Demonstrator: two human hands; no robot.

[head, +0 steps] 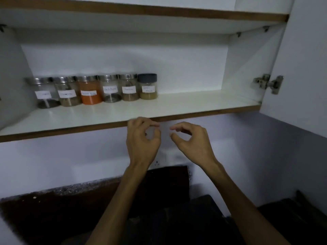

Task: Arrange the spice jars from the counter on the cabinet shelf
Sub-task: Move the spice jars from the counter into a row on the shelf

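left hand (142, 138): grip narrow, fingers curled toward the thumb, holding nothing; raised just below the front edge of the cabinet shelf (185, 105). right hand (192, 140): grip narrow, curled, empty; beside the left, apart from it, slightly lower. spice jars (96, 90): 6, upright, in 1 row at the back left of the shelf, touching or nearly so; 5 with metal lids, each with a white label, writing too blurred to read. orange-filled jar (90, 92): 3rd from left. dark-lidded jar (147, 86): right end of row. cabinet door (304, 59): open at right, hinge (268, 84) showing. surface (70, 209): dark, below the arms.
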